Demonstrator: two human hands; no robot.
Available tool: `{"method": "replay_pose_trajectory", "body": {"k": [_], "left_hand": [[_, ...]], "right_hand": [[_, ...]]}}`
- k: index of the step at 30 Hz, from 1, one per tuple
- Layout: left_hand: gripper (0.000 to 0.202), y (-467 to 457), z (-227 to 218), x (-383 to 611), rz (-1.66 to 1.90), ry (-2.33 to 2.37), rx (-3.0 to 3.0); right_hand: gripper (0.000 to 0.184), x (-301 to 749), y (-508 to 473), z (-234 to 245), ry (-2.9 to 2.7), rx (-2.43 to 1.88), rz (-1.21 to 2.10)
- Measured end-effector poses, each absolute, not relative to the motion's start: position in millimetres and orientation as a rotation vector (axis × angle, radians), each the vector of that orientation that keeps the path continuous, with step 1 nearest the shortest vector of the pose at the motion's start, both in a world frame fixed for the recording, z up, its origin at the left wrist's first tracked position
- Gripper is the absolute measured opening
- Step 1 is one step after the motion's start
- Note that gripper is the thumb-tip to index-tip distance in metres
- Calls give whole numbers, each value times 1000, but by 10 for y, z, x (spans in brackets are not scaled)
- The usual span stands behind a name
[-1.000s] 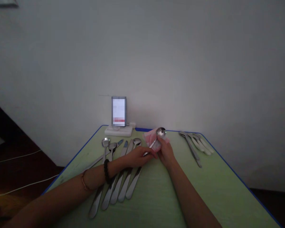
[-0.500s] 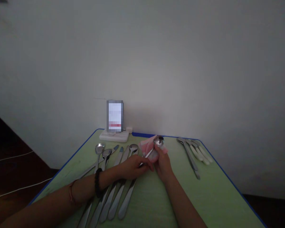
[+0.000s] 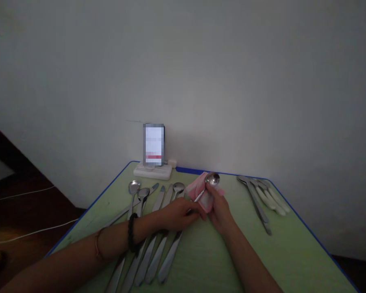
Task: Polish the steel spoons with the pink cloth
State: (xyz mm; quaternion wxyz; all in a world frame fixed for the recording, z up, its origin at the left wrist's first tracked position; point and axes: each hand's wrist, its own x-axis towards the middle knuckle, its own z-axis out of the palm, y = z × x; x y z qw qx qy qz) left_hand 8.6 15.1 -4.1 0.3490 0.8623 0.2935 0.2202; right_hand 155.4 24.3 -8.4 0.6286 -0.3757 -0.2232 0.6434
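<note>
A shiny metal spoon (image 3: 212,179) is held between my hands above the middle of the table, its bowl up and to the right. My left hand (image 3: 183,213) is closed around the handle's lower end. Closed near the bowl, my right hand (image 3: 218,205) grips the spoon together with a pink and white cloth (image 3: 198,186), which lies behind and under the handle. Under my left forearm, several metal knives (image 3: 169,256) and spoons (image 3: 178,187) lie side by side, partly hidden by the arm.
On the right lie metal cutlery (image 3: 258,205) and several pieces with pale handles (image 3: 270,199). A phone (image 3: 154,144) with a lit, blurred screen stands on a white power strip (image 3: 152,171) at the back. The green table (image 3: 207,260) has a blue edge against a wall.
The whole scene has shifted slightly to the right as the camera turned. My hands keep hold of the spoon and cloth, with little visible change in their grip.
</note>
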Motion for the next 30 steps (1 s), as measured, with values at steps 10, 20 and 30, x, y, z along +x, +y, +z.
{"method": "replay_pose_trajectory", "body": {"k": [10,20,30], "left_hand": [[25,130,12,106,639,775,2174],[31,113,-18,127,767,912,2019],[33,88,-23,84,713,762,2273]], "right_hand": [[16,1630,308,-143,-452,-739,1590],[13,1740,351,-136,-299,-505,1505],[22,1798,365,-135,-361,-454,1458]]}}
